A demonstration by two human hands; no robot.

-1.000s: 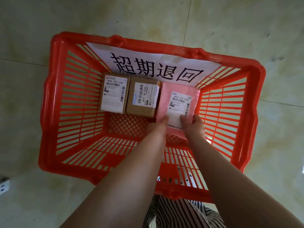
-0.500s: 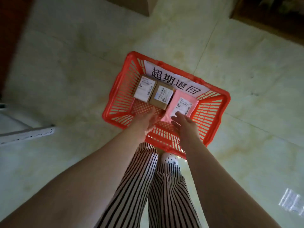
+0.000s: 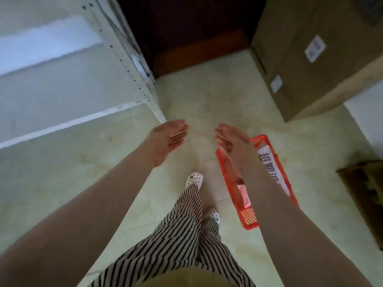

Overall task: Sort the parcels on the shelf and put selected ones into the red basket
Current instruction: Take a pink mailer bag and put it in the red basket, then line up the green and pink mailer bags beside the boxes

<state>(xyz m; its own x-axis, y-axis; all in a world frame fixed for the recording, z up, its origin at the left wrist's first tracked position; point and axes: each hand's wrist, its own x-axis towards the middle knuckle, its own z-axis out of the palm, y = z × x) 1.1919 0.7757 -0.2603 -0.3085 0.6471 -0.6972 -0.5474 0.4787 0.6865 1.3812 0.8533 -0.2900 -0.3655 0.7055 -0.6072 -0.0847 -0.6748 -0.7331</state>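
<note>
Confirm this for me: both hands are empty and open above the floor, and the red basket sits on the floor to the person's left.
Wrong side. The head view shows the red basket on the floor to the person's right, partly behind the right forearm. The rest holds: the left hand and right hand are open and empty above the floor.

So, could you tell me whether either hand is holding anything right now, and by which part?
Nothing is held: the left hand and the right hand are both open and empty above the floor.
</note>
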